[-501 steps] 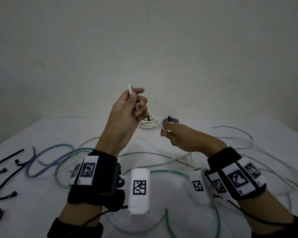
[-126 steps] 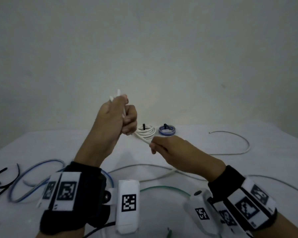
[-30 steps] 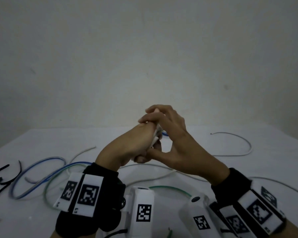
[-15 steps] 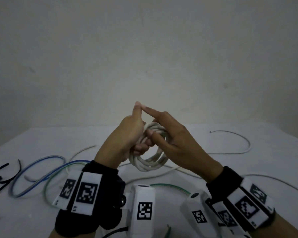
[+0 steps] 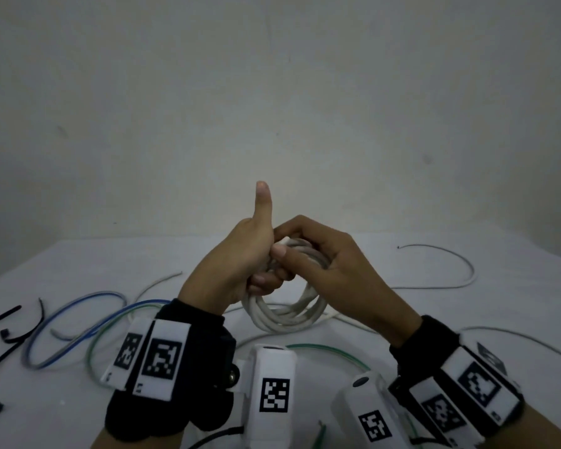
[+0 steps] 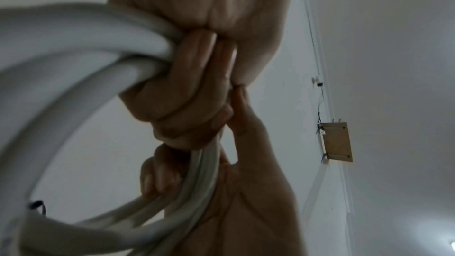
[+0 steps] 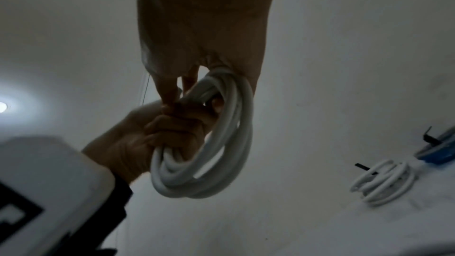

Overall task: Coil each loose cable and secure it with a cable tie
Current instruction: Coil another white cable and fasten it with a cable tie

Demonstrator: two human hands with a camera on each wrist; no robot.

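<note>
A white cable wound into a coil (image 5: 285,315) hangs above the table between both hands. My left hand (image 5: 240,264) grips the coil's top left with curled fingers (image 6: 187,94), thumb pointing straight up. My right hand (image 5: 318,260) holds the top right of the coil (image 7: 209,153), thumb and index finger pinching the strands beside the left hand. In the right wrist view, the left hand (image 7: 152,137) closes round the loops. No cable tie shows on this coil.
Loose blue cable (image 5: 75,319), green cable (image 5: 321,348) and a thin white cable (image 5: 450,254) lie across the white table. Black cable ties (image 5: 4,332) lie at the left edge. A tied white coil (image 7: 384,182) and a tied blue coil (image 7: 438,153) lie further back.
The coil now hangs in full view below the hands. My left thumb has risen straight up. My right index finger, which was stretched out, has curled down onto the strands.
</note>
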